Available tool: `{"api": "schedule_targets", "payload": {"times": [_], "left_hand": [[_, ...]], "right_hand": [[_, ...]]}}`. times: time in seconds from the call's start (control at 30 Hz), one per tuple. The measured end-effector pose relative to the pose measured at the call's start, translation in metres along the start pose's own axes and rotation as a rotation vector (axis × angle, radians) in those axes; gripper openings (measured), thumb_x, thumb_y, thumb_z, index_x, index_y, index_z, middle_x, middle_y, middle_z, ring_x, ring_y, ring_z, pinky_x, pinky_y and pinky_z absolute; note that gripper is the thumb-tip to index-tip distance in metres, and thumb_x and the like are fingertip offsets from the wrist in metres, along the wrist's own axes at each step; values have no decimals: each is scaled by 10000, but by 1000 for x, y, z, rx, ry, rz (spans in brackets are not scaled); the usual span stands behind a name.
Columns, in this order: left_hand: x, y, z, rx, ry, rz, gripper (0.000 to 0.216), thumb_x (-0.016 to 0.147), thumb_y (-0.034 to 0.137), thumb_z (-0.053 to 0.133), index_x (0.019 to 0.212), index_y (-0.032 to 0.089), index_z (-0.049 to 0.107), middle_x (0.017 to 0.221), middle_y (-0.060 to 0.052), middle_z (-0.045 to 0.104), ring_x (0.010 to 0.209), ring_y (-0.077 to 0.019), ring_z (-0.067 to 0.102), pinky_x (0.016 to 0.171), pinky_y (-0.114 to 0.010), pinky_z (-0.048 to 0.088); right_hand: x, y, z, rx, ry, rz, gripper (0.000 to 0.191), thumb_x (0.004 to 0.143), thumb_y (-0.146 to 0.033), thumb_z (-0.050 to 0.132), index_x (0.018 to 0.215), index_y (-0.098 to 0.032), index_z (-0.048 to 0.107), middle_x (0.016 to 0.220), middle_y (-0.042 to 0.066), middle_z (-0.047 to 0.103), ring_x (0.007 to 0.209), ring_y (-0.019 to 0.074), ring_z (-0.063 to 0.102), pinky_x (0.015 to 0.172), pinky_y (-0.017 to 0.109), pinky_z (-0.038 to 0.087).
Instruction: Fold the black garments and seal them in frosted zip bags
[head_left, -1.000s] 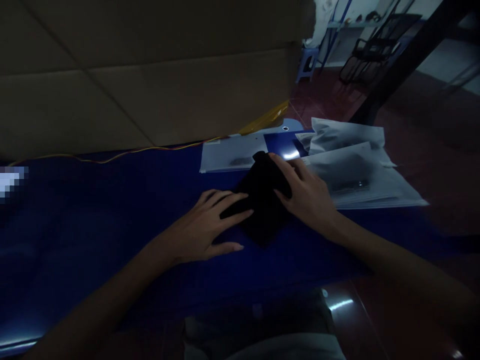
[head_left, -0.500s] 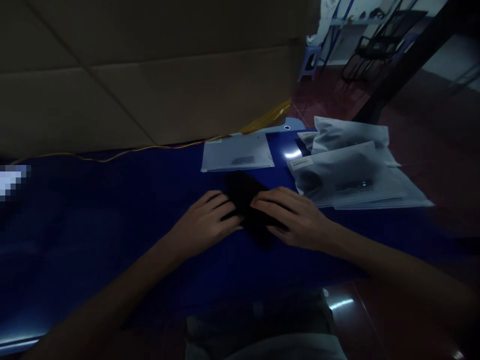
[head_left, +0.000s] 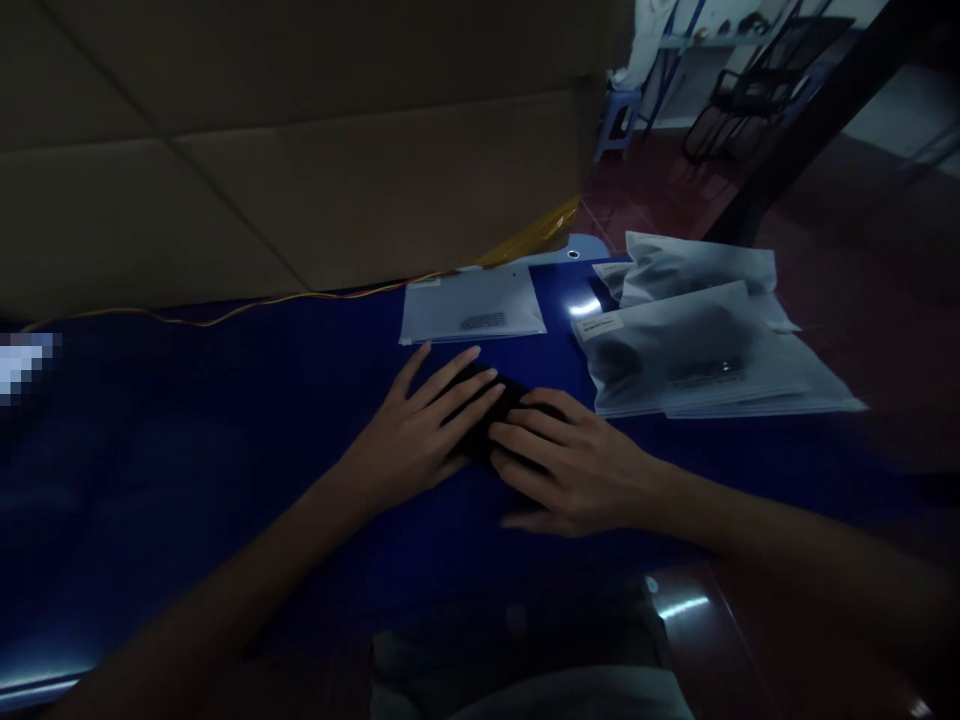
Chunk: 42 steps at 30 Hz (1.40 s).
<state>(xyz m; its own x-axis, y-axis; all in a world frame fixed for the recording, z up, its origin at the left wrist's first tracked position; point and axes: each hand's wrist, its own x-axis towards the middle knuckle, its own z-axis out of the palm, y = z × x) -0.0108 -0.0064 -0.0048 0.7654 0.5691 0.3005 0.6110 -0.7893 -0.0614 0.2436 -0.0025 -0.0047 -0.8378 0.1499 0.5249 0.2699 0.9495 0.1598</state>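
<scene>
A black, soft-looking folded piece (head_left: 481, 436), perhaps cloth, lies on the blue table between my hands; its details are lost in the dark. My left hand (head_left: 427, 430) rests flat over its left side, fingers stretched out and spread. On its right side lies my right hand (head_left: 562, 460), fingers apart and slightly bent, pressing down on it. Both hands cover much of the piece. Just beyond my left fingertips is a flat frosted zip bag (head_left: 472, 305) with printed text.
Several filled frosted bags (head_left: 675, 350) with labels lie stacked at the right of the blue table (head_left: 187, 450). A big cardboard box (head_left: 300, 200) stands along the back edge, with a thin yellow-red wire (head_left: 202, 322) before it. A chair (head_left: 765, 90) stands farther off.
My left fingers have gone from curled at the black piece's edge to spread flat over it. My right hand has shifted slightly nearer me, its fingers more spread. The piece looks more compact.
</scene>
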Motion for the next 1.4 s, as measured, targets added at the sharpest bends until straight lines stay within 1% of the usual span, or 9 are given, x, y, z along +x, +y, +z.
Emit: {"api": "schedule_targets", "payload": {"times": [0.13,0.27,0.37,0.57,0.73,0.83,0.93,1.2,1.4], "left_hand": [[-1,-2,7,-75,-59,-59,702,1084,449,501,1667,162,236,1646,-174,433,1560,-353,348,1269,-626,276],[-2,-3,6,-140,-90,-111,706,1086,527,458,1671,198,240,1666,-159,405,1541,-341,379,1243,-579,353],[-2,-8,8,-191,-107,-135,766,1071,582,459,1690,237,167,1693,-146,358,1578,-351,296,1265,-615,289],[-9,-38,20,-161,-126,-380,737,1094,584,345,1699,233,112,1762,-158,138,1630,-388,84,1272,-676,168],[-12,-50,19,-123,-156,-384,660,1112,542,286,1673,197,244,1694,-133,362,1607,-348,232,1275,-671,183],[-12,-47,17,-46,-47,-372,561,1104,506,376,1576,214,460,1518,-109,606,1446,-317,531,1201,-570,415],[-14,-45,17,65,79,-381,368,1088,410,490,1365,246,668,1231,-62,784,1153,-280,742,908,-401,616],[-17,-38,14,123,149,-360,214,1074,291,541,1169,272,733,1020,-2,828,793,-193,793,595,-282,549],[-13,-27,9,79,101,-278,279,1076,177,449,1182,231,701,1111,-44,796,883,-192,776,656,-283,593]], "right_hand": [[2,3,-6,-204,-52,56,158,1022,-200,571,1029,-164,725,1149,100,770,1034,227,719,1088,490,514],[3,1,-8,-335,-184,194,357,1008,-42,485,1323,-107,640,1341,203,703,1187,280,706,1133,549,492],[0,-1,-5,-376,-245,284,502,996,-16,468,1497,-33,491,1445,281,611,1287,331,654,1135,558,493],[-4,10,-4,-354,-285,255,427,962,16,467,1369,39,595,1290,259,708,1154,347,688,1029,530,560],[-3,14,-5,-109,-195,108,384,978,-1,474,1314,-74,645,1273,167,727,1151,271,673,1048,488,550],[-2,9,-4,11,-161,39,346,981,-23,538,1299,-111,642,1332,180,691,1254,270,641,1054,472,554],[0,6,-4,22,-136,24,338,969,-37,606,1294,-126,634,1399,220,651,1356,297,600,1121,504,524],[-2,12,0,-109,-97,-7,393,941,21,611,1334,6,621,1349,241,693,1282,294,674,1158,458,527],[-1,7,0,-80,13,-73,290,954,-12,630,1238,-19,691,1261,185,753,1221,262,714,1119,418,570]]}}
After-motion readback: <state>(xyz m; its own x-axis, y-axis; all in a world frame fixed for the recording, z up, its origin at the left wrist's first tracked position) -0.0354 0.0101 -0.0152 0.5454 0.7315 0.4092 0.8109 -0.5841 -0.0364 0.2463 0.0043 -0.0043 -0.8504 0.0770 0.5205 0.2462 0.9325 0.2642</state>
